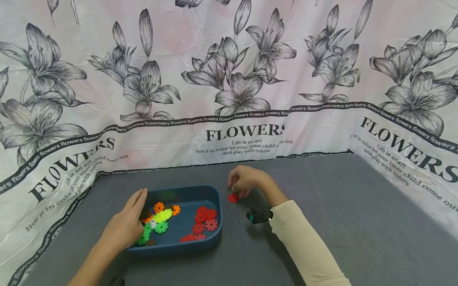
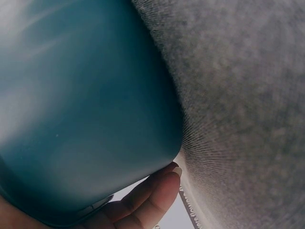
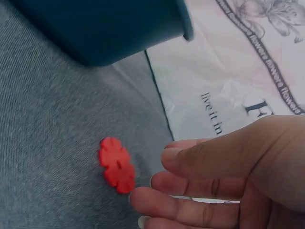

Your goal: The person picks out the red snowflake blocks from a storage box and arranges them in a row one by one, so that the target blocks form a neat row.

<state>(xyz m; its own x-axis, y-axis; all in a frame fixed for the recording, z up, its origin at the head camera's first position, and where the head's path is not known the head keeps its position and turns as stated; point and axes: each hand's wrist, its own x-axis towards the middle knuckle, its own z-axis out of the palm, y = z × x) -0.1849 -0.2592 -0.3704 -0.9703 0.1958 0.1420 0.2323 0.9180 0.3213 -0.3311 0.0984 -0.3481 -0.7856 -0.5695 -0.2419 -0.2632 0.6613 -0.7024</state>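
Observation:
A blue plastic bin [image 1: 168,248] stands on the grey cloth, and my left hand [image 1: 123,226] holds its left end. In the left wrist view, fingers [image 2: 164,195] of that hand lie round the far corner of the bin's outer wall [image 2: 105,124]; the thumb is hidden. To the right of the bin, my right hand [image 1: 247,179] hovers low with loosely bent fingers. A red notched plastic disc [image 3: 116,164] is just off its fingertips, apart from them in the right wrist view. The head view shows this red disc [image 1: 233,198] beside the bin's right wall.
Inside the bin, several red discs [image 1: 211,225] lie at the right. Orange [image 1: 159,207], yellow [image 1: 163,215] and green discs [image 1: 161,227] are heaped at the left. A flower-printed curtain [image 1: 243,143] hangs behind the grey table surface [image 1: 322,186].

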